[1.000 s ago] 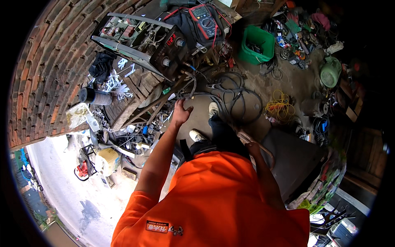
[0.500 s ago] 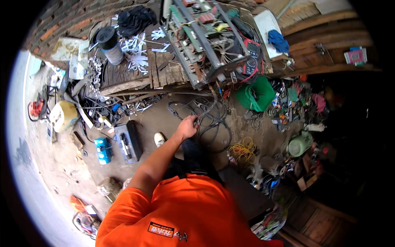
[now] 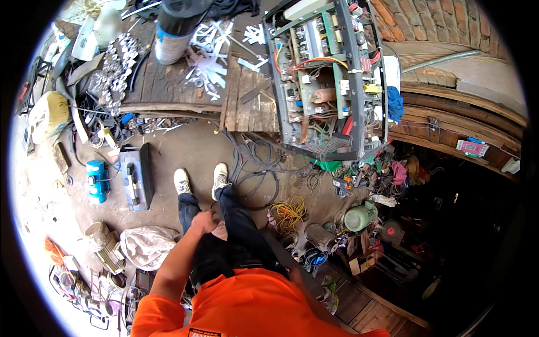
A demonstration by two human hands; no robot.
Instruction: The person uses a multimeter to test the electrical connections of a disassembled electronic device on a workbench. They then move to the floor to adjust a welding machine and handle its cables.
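Observation:
My left hand (image 3: pixel 204 223) is low between my jean-clad legs (image 3: pixel 238 227), its fingers curled at a pinkish-tan piece (image 3: pixel 219 232) that I cannot make out. My right forearm runs down along my right side and my right hand is hidden behind my body. Above and to the right, an open electrical chassis (image 3: pixel 325 81) with boards, coils and wires sits on a rough wooden bench (image 3: pixel 247 106). Black cables (image 3: pixel 258 168) lie coiled on the floor by my shoes (image 3: pixel 220 177).
Left on the floor stand a blue machine (image 3: pixel 96 182), a grey case (image 3: pixel 135 177), a motor (image 3: pixel 106 253) and a white sack (image 3: pixel 146 250). Right lie yellow wire (image 3: pixel 287 213), a green motor (image 3: pixel 359 216) and clutter. A black canister (image 3: pixel 171 33) and white strips stand or lie on the bench.
My view has swung round, bringing the bench and chassis squarely ahead. My left hand has drawn back from near the cables to between my legs.

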